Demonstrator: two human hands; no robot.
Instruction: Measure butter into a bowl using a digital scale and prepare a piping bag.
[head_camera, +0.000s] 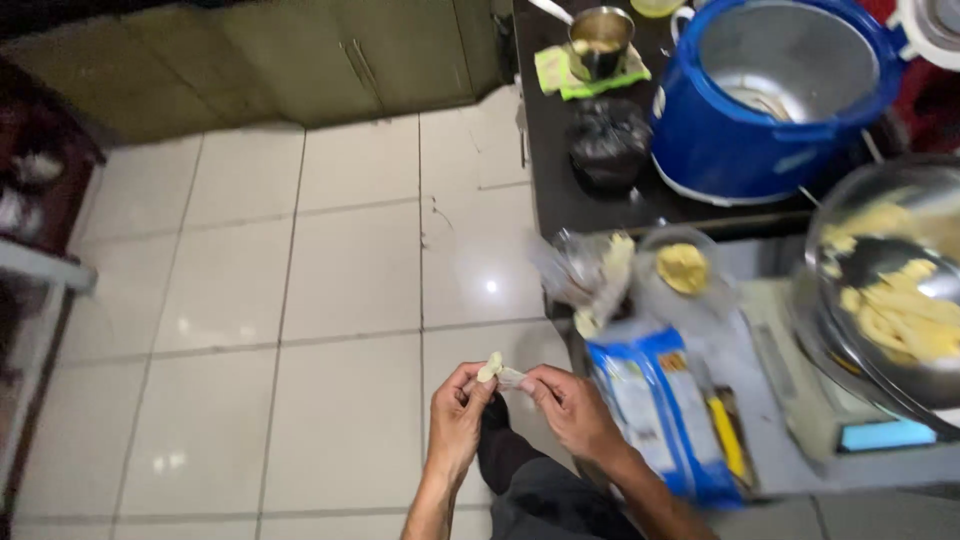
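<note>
My left hand (457, 418) and my right hand (572, 405) are close together over the tiled floor, both pinching a small clear plastic wrap with a pale yellow piece of food (494, 369) in it. The piece sticks up between the fingertips of both hands. To the right stands a counter with a blue and white printed bag (650, 400) nearest my right hand. Beyond it lie a crumpled clear plastic bag (585, 275) and a clear lid holding a yellow lump (684, 268).
A large metal bowl of yellow pieces (900, 290) sits on a scale at right. A blue cooker pot (770, 100), a black bag (608, 145) and a steel pot on a green cloth (598, 45) stand on the dark counter behind. Cabinets line the far wall.
</note>
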